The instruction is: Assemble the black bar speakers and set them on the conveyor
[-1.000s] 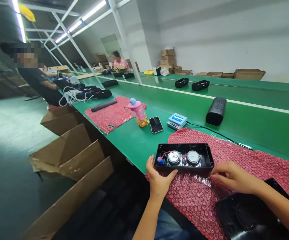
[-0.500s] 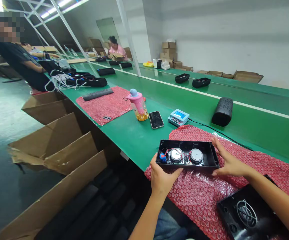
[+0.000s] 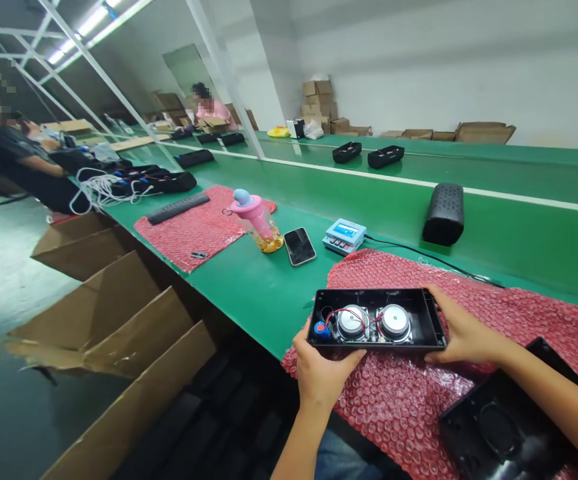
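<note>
L hand (image 3: pixel 321 379) & R hand (image 3: pixel 469 337) are gripping the open black speaker box (image 3: pixel 375 328), fingers wrapping both ends, prob. to keep it level. It's sitting over the red bubble wrap (image 3: pixel 383 397), prob. b/c that's stopping scratches. A black plastic panel (image 3: pixel 506 423) is lying on the wrap's R side.

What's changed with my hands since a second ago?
Your right hand moved from the near right corner of the open black rectangular plastic case to grip its right end, fingers at the far edge and thumb at the near one. Your left hand stayed on its left end. The two round silver speakers stayed inside.
</note>
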### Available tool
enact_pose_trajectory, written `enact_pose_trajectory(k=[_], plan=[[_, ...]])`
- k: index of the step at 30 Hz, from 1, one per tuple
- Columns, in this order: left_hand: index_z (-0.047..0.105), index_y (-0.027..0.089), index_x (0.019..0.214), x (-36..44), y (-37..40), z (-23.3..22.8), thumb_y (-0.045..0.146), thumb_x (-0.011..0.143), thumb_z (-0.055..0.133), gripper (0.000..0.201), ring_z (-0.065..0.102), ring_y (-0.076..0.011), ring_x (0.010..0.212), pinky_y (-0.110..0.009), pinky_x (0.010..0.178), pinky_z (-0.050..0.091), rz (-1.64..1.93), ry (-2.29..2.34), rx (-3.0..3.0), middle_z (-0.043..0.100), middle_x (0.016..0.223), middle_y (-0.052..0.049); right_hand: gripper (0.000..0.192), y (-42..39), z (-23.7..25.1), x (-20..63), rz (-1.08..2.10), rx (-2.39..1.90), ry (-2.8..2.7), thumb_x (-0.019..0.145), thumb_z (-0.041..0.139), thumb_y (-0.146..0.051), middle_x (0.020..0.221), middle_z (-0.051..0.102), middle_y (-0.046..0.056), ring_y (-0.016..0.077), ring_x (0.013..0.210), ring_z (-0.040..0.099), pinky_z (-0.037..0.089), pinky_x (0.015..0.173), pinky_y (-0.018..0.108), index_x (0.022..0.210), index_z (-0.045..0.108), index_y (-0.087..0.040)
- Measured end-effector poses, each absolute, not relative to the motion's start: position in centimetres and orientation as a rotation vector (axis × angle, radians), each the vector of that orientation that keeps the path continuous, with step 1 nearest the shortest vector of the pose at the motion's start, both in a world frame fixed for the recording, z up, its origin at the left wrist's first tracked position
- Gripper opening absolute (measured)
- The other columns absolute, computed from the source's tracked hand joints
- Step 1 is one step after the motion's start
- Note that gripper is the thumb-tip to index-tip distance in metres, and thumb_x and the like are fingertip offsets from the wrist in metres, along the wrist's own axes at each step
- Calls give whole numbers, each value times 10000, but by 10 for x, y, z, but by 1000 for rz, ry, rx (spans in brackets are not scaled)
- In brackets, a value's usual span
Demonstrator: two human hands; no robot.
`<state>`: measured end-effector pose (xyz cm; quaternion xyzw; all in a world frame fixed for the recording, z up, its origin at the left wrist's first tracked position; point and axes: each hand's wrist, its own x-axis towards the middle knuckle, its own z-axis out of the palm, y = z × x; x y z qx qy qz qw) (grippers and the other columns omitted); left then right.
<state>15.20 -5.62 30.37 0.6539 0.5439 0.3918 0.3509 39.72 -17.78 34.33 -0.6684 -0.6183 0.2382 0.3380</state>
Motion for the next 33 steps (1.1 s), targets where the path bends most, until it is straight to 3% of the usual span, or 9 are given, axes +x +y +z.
enact_pose_trajectory(k=[6, 11, 17, 33], plan=[[350, 196, 1220, 147, -59, 291, 519, 391, 846, 1019, 566, -348, 1120, -504, 926, 488, 1090, 1392, 1743, 539, 1194, -176, 950, -180, 338, 397, 391, -1745, -1751, 572, 763, -345, 1264, 458, 165, 340, 1180, 466, 426, 964, 443, 1347, 240, -180], [345, 148, 1237, 144, -63, 272, 475, 441, 845, 995, 577, -341, 1105, -507, 896, 505, 1353, 1291, 1845, 550, 1170, -194, 932, -181, 335, 396, 157, -1720, -1842, 626, 702, -342, 1247, 475, 198, 358, 1134, 514, 477, 901, 462, 1378, 183, -155], [356, 128, 1261, 143, -63, 267, 397, 467, 855, 976, 591, -332, 1073, -508, 873, 517, 1482, 1205, 1941, 519, 1178, -190, 899, -181, 341, 395, 145, -1714, -1866, 634, 687, -338, 1230, 488, 217, 358, 1109, 540, 509, 865, 455, 1362, 202, -133], [326, 154, 1280, 139, -62, 266, 444, 478, 843, 997, 538, -309, 1132, -496, 937, 474, 1478, 1203, 2016, 487, 1200, -161, 857, -180, 345, 394, 184, -1685, -1850, 643, 708, -348, 1162, 507, 156, 310, 1097, 535, 488, 898, 387, 1336, 248, -143]])
